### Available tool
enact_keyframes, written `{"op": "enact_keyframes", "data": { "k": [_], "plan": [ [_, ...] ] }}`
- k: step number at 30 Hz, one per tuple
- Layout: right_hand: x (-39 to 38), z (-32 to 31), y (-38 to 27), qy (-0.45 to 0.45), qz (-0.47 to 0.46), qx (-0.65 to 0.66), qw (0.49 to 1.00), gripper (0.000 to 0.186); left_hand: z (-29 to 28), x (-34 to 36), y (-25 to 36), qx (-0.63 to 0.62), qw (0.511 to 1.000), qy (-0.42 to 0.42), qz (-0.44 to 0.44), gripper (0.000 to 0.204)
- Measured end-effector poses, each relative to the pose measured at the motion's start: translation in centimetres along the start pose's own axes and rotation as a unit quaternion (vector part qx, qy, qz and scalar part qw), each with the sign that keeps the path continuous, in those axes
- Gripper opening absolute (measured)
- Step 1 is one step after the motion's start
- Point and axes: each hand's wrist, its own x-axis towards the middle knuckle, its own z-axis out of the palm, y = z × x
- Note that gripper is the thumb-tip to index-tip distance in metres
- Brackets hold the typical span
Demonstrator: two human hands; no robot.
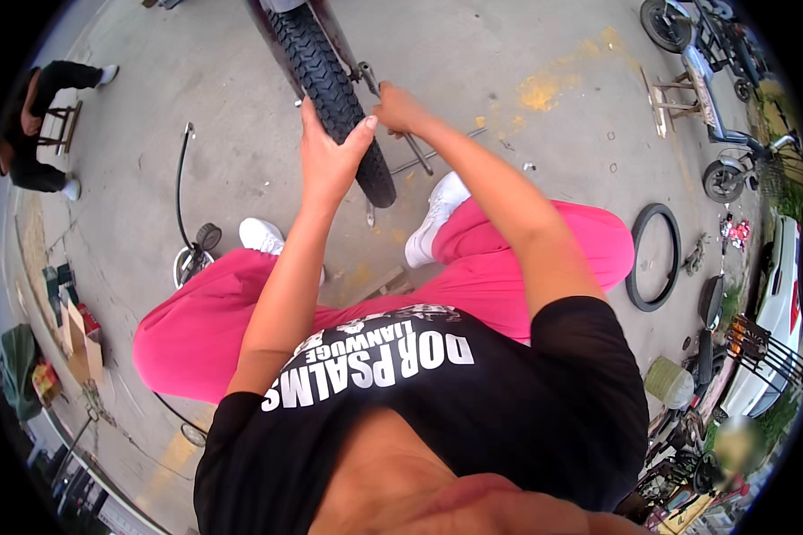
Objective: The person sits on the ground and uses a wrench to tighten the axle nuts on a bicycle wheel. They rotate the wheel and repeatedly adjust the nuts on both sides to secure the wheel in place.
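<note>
A knobbly black bicycle tire (pixel 317 67) on a wheel stands between my knees, held in a fork at the top. My left hand (pixel 332 156) wraps round the tire's near part, thumb on its right side and fingers on its left. Just right of the tire, my right hand (pixel 401 109) is closed around a metal wrench (pixel 418 153). One end of the wrench shows above my fist beside the fork leg, and its bar sticks out below. A thin metal rod (pixel 468 138) crosses behind it near the ground.
A loose black tire (pixel 634 259) lies by my right knee. To the left stands a foot pump (pixel 193 259) with a black hose. A seated person (pixel 40 125) is at far left. Electric bikes (pixel 723 134), a wooden stool (pixel 675 105) and a white car (pixel 767 330) line the right side.
</note>
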Motion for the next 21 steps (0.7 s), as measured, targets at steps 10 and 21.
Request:
{"op": "enact_keyframes", "data": {
  "k": [10,21],
  "plan": [
    [-8.5,-9.5,-5.3,-0.098,0.001,-0.041,0.994,0.034,0.8,0.2,-0.4,-0.026,1.0,-0.004,0.0,0.071],
    [6.6,-13.7,-11.8,0.237,-0.38,-0.196,0.872,0.028,0.3,-0.1,0.7,-0.01,1.0,-0.02,0.008,0.078]
  ]
}}
